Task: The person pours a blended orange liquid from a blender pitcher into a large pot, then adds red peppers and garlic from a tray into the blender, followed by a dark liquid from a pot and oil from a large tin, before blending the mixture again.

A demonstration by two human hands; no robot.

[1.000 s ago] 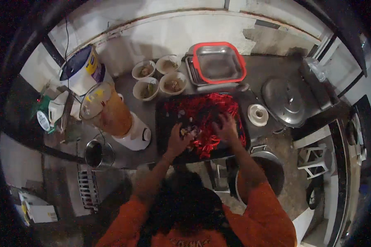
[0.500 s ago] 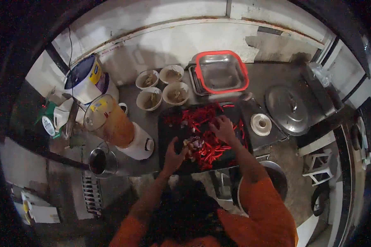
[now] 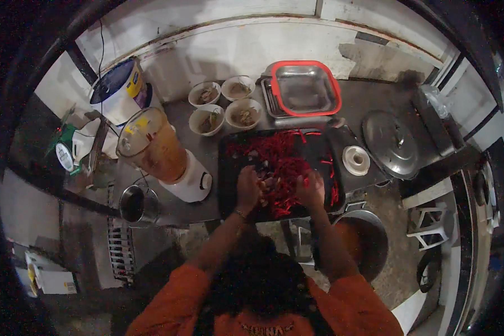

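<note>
A black tray on the counter holds a heap of red chilies and a smaller cluster of peeled, pale purple pieces that look like shallots. My left hand is over the tray at the left of the heap, against the pale pieces, fingers stretched forward. At the heap's right side is my right hand, among the chilies. Motion smears its fingers, and whether it grips any chilies is unclear. Between the two hands lies the thickest part of the heap.
Left of the tray stands a blender with orange-brown contents, beside a metal pot. Several white bowls sit behind. A red-rimmed metal dish, a small white lid and a large metal lid are rightward. Below is a big pot.
My right hand has drawn back toward me to the heap's right side. My left hand has moved right and forward onto the pale pieces. The view has shifted slightly.
</note>
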